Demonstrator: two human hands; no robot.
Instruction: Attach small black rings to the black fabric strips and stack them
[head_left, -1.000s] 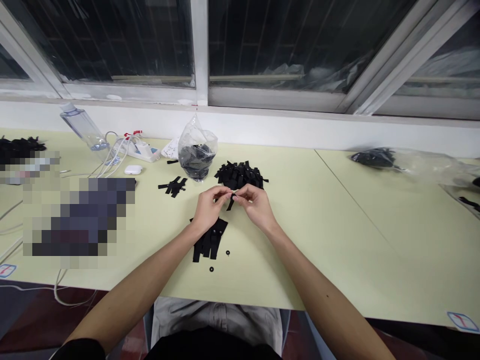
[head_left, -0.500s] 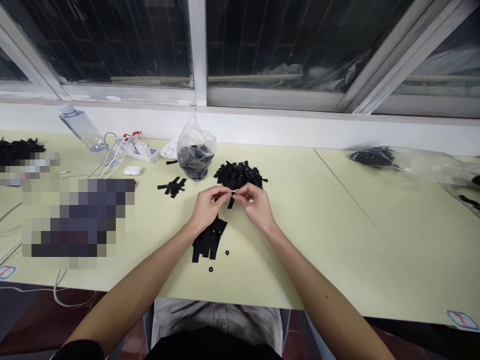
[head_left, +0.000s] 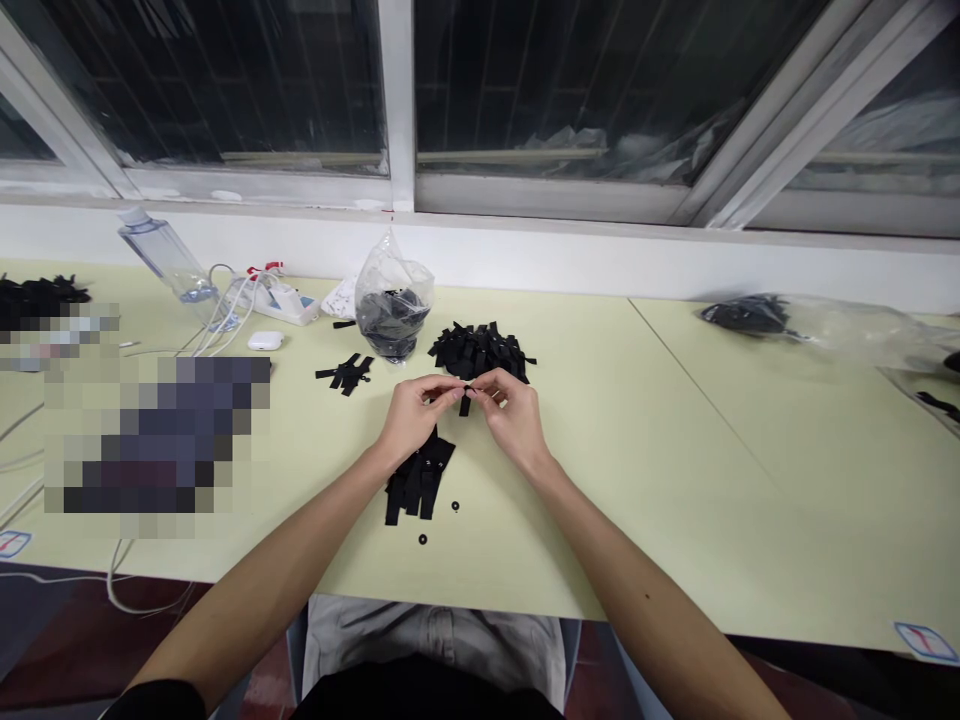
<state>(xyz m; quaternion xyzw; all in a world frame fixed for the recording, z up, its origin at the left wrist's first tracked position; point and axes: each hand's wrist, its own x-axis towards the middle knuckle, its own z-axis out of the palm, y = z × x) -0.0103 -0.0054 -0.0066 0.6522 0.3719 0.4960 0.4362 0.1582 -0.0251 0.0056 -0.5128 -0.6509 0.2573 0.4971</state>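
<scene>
My left hand [head_left: 414, 412] and my right hand [head_left: 513, 414] meet fingertip to fingertip above the table. Both pinch one short black fabric strip [head_left: 465, 406], whose lower end hangs down between them. What sits at its top, between the fingertips, is too small to make out. Just beyond the hands lies a heap of black strips [head_left: 480, 345]. Below my left hand several black strips [head_left: 424, 485] lie side by side, some bearing small shiny fittings. Two small black ring-shaped pieces, a nearer ring [head_left: 423, 539] and a farther ring [head_left: 455, 506], rest beside them.
A clear bag of black pieces [head_left: 394, 315] stands behind a small group of strips [head_left: 346, 373]. To the left are a white case [head_left: 265, 341], a power strip [head_left: 289, 303], cables and a tilted bottle [head_left: 169, 260]. Another plastic bag [head_left: 825, 325] lies back right.
The strip's hanging end has swung slightly, from tilted to nearly straight down. Both hands keep their pinch in about the same place.
</scene>
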